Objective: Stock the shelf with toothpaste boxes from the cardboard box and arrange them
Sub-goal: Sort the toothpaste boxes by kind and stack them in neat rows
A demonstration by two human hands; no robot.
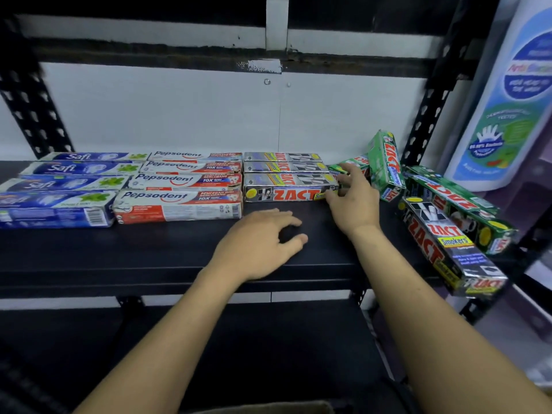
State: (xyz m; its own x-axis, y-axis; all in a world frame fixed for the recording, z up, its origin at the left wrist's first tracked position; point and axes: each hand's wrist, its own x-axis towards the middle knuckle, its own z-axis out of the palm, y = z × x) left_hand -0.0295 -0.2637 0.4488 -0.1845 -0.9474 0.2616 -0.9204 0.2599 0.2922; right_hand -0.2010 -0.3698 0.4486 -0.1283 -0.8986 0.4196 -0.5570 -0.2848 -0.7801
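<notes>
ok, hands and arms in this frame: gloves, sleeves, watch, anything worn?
Nothing worn is visible. Left hand and right hand are both bare: no gloves, rings, watch or bands visible. Both forearms are uncovered down to the frame's bottom edge, so no sleeve shows.

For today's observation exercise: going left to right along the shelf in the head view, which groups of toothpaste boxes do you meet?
Safi boxes → Pepsodent boxes → neat silver Zact boxes → jumbled green and black Zact boxes.

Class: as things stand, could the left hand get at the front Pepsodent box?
Probably yes. The left hand lies open on bare shelf just right of the front Pepsodent box, with nothing between them.
</notes>
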